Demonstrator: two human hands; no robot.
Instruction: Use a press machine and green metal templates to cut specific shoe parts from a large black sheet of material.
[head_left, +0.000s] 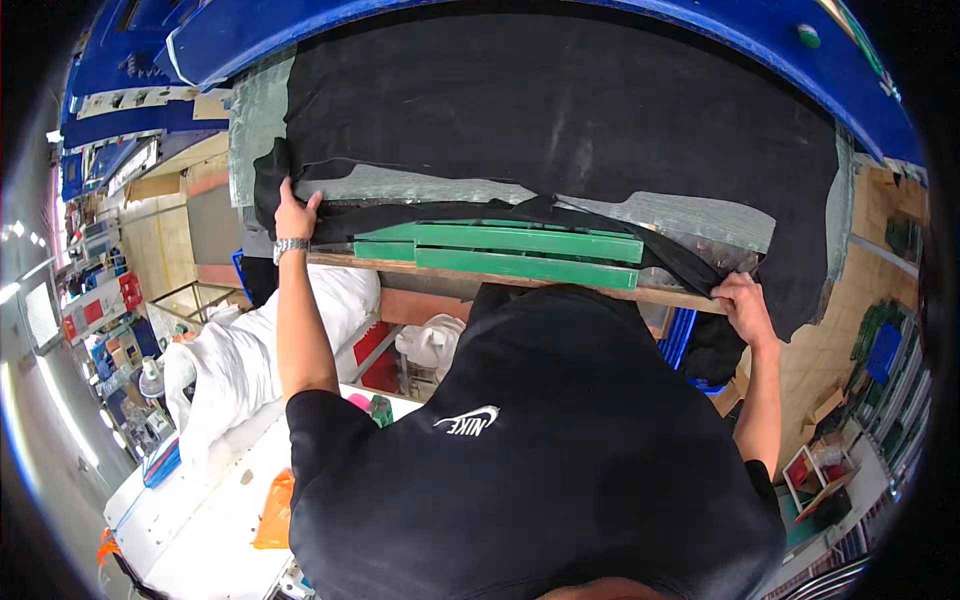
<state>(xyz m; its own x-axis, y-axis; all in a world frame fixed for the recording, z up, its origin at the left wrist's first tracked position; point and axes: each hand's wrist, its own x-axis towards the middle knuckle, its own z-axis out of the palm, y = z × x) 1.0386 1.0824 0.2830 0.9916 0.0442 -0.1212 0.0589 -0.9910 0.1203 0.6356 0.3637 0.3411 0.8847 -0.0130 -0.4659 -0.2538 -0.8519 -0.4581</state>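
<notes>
A large black sheet of leather-like material (480, 110) lies over a worn pale grey board (690, 212), with ragged gaps along its near side. My left hand (297, 215), with a watch on the wrist, grips the sheet's left near corner. At the right near edge, my right hand (742, 298) is closed on a narrow folded strip of the same material. Between the hands, the strip runs behind a pair of long green bars (530, 240), which lie along the board's wooden front edge. Whether the strip is cut free from the sheet, I cannot tell.
A blue machine beam (560, 8) arches over the far side. Below the board at left are a bundle of white cloth (235, 355) and a white table (215, 520) with an orange bag (273, 512). A blue crate (680, 340) stands under the right side.
</notes>
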